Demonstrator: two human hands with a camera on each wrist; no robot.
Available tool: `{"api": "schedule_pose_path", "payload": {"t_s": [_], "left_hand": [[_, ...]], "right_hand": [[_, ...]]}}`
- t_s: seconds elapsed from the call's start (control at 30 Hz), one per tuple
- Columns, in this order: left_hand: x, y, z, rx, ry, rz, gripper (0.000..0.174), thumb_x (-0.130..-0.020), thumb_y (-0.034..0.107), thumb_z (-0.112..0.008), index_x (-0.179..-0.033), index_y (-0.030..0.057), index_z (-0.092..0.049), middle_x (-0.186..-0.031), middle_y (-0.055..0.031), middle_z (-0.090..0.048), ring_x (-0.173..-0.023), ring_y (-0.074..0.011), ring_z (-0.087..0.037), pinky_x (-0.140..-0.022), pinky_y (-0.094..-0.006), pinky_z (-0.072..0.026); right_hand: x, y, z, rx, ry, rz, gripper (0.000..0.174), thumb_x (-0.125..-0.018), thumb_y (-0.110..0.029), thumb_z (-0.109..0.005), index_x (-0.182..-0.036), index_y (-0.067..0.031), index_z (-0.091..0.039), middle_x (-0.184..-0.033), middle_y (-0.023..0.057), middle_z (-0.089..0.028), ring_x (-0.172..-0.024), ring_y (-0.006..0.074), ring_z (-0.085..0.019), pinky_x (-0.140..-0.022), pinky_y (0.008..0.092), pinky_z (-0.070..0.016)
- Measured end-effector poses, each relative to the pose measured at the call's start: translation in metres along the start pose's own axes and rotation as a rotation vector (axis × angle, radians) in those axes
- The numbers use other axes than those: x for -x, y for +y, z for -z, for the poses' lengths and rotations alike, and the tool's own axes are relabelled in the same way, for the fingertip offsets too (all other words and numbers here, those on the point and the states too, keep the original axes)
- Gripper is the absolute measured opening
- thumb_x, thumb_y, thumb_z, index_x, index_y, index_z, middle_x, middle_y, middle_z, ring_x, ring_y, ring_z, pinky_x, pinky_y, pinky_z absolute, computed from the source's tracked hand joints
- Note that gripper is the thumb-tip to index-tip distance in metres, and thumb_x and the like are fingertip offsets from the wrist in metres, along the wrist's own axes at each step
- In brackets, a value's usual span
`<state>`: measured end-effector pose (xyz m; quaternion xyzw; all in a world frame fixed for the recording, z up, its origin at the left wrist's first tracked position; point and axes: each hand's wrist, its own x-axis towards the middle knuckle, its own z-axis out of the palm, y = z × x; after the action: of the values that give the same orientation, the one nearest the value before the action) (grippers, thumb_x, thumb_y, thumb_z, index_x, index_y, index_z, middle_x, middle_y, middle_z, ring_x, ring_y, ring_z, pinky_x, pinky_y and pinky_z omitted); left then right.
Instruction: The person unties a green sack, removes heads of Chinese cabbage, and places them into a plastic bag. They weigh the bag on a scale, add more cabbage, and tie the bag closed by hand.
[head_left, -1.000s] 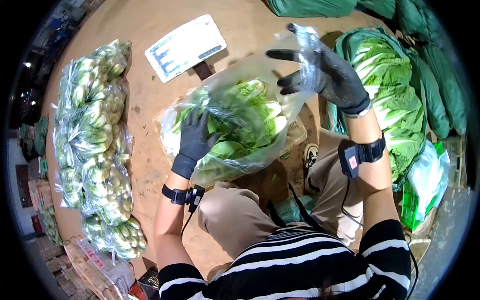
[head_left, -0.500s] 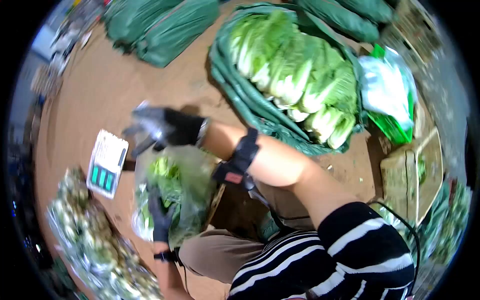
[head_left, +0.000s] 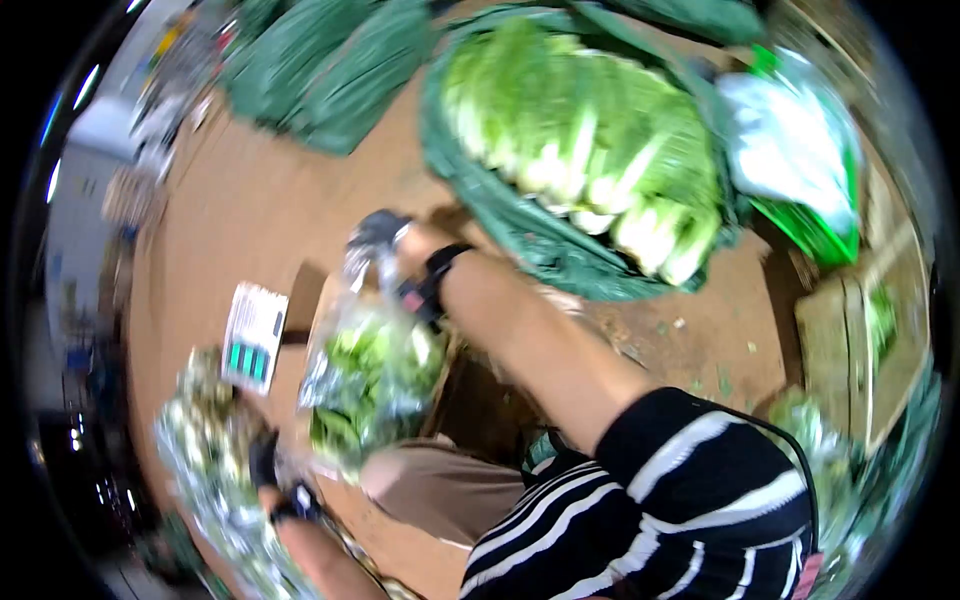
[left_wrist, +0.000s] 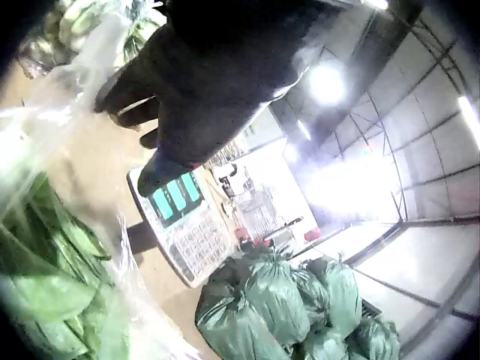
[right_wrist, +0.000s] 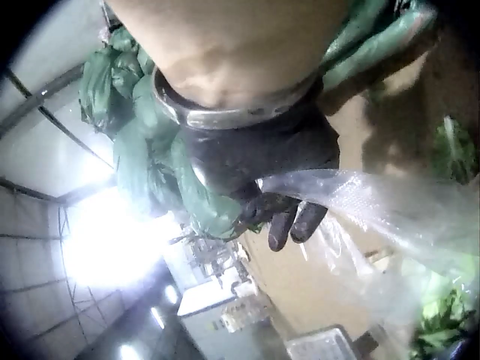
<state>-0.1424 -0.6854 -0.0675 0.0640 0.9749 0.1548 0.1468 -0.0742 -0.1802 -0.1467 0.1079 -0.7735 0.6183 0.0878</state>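
A clear plastic bag (head_left: 372,318) of leafy greens (head_left: 362,425) stands before the person's knee. My right hand (head_left: 380,230), in a dark glove, grips the bag's gathered mouth above it; in the right wrist view the film (right_wrist: 345,191) stretches out from beneath the curled fingers (right_wrist: 279,229). My gloved left hand (head_left: 264,460) is left of the bag, near the row of bagged vegetables (head_left: 205,450). Seen from the left wrist, its fingers are extended and the thumb stands apart, with loose film close to the fingertips.
A digital scale (head_left: 255,335) sits beyond the bag, left of it. A green sack of long leafy cabbages (head_left: 590,130) lies at the far right. Green sacks (head_left: 325,75) are at the back, and a wooden crate (head_left: 838,340) is on the right.
The view has swung right. My right hand, spread and draped with film earlier, now grips the bag's mouth. My left hand has left the greens and moved out to the left.
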Motion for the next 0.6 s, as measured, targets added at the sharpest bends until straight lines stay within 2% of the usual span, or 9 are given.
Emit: {"api": "schedule_pose_path", "payload": {"t_s": [0.03, 0.1, 0.17, 0.2, 0.23, 0.27, 0.33, 0.53, 0.6], "left_hand": [[-0.009, -0.009, -0.005, -0.545, 0.115, -0.257, 0.049, -0.071, 0.028, -0.060, -0.106, -0.0036, -0.048, -0.095, -0.0198, -0.056, -0.087, -0.0325, -0.053, -0.073, -0.0386, -0.0433], [0.016, 0.060, -0.020, 0.086, 0.184, -0.360, 0.059, -0.058, 0.026, -0.071, -0.106, -0.0014, -0.049, -0.103, -0.0215, -0.053, -0.095, -0.0328, -0.051, -0.081, -0.0363, -0.0418], [-0.002, 0.072, -0.039, -0.232, 0.240, -0.553, 0.086, -0.051, 0.029, -0.077, -0.120, 0.0003, -0.037, -0.120, -0.0205, -0.041, -0.111, -0.0312, -0.039, -0.090, -0.0370, -0.0355], [-0.007, 0.076, -0.047, -0.365, 0.184, -0.593, 0.101, -0.049, 0.034, -0.077, -0.129, 0.0074, -0.023, -0.130, -0.0181, -0.029, -0.118, -0.0344, -0.029, -0.092, -0.0451, -0.0320], [-0.006, 0.096, -0.058, -0.502, 0.109, -0.337, 0.108, -0.049, 0.037, -0.076, -0.133, 0.0184, -0.012, -0.133, -0.0156, -0.023, -0.118, -0.0390, -0.026, -0.089, -0.0539, -0.0295], [0.000, 0.120, -0.063, -0.587, 0.116, -0.214, 0.108, -0.050, 0.037, -0.076, -0.132, 0.0264, -0.006, -0.135, -0.0141, -0.021, -0.118, -0.0398, -0.026, -0.086, -0.0596, -0.0282], [0.001, 0.140, -0.065, -0.669, 0.155, -0.162, 0.100, -0.051, 0.035, -0.075, -0.131, 0.0266, -0.016, -0.132, -0.0122, -0.026, -0.119, -0.0352, -0.028, -0.085, -0.0555, -0.0313], [-0.038, 0.093, -0.064, -0.378, -0.201, -0.198, 0.066, -0.059, 0.023, -0.066, -0.120, 0.0224, -0.041, -0.121, -0.0105, -0.044, -0.111, -0.0303, -0.040, -0.084, -0.0496, -0.0348], [-0.030, 0.083, -0.053, -0.735, 0.048, -0.261, 0.066, -0.060, 0.021, -0.065, -0.121, 0.0231, -0.039, -0.116, -0.0084, -0.048, -0.108, -0.0270, -0.044, -0.085, -0.0485, -0.0348]], "right_hand": [[0.006, 0.000, 0.002, 0.109, -0.027, 0.150, 0.015, -0.081, -0.019, -0.045, -0.085, -0.0074, -0.053, -0.085, 0.0057, -0.058, -0.075, 0.0143, -0.056, -0.066, 0.0272, -0.0453], [0.003, -0.008, 0.013, 0.146, -0.028, 0.301, 0.015, -0.079, -0.019, -0.047, -0.084, -0.0081, -0.056, -0.080, 0.0053, -0.059, -0.070, 0.0134, -0.055, -0.067, 0.0287, -0.0454], [-0.013, -0.006, 0.017, 0.581, 0.139, 0.733, 0.018, -0.076, -0.020, -0.051, -0.089, -0.0094, -0.059, -0.080, 0.0061, -0.060, -0.071, 0.0156, -0.057, -0.068, 0.0304, -0.0458], [-0.003, -0.035, 0.018, 0.133, -0.055, 0.129, 0.023, -0.074, -0.015, -0.053, -0.095, -0.0109, -0.059, -0.085, 0.0072, -0.060, -0.077, 0.0214, -0.057, -0.074, 0.0315, -0.0457], [-0.013, -0.016, 0.021, 0.662, 0.048, 0.650, 0.029, -0.072, -0.007, -0.053, -0.100, -0.0119, -0.058, -0.092, 0.0088, -0.058, -0.083, 0.0254, -0.055, -0.079, 0.0310, -0.0447], [-0.015, -0.011, 0.023, 0.600, 0.018, 0.702, 0.036, -0.071, 0.000, -0.053, -0.105, -0.0113, -0.055, -0.100, 0.0091, -0.055, -0.090, 0.0236, -0.053, -0.082, 0.0300, -0.0430], [-0.020, 0.006, 0.025, -0.301, -0.242, 0.249, 0.045, -0.069, 0.001, -0.055, -0.112, -0.0117, -0.050, -0.108, 0.0095, -0.052, -0.100, 0.0215, -0.048, -0.084, 0.0295, -0.0415], [-0.038, -0.003, 0.019, -0.553, -0.172, 0.171, 0.042, -0.070, -0.003, -0.055, -0.111, -0.0111, -0.050, -0.107, 0.0095, -0.053, -0.093, 0.0219, -0.052, -0.080, 0.0292, -0.0416], [-0.039, -0.013, 0.017, -0.107, -0.106, 0.289, 0.042, -0.070, -0.003, -0.055, -0.111, -0.0112, -0.051, -0.107, 0.0092, -0.054, -0.090, 0.0227, -0.054, -0.078, 0.0297, -0.0427]]}}
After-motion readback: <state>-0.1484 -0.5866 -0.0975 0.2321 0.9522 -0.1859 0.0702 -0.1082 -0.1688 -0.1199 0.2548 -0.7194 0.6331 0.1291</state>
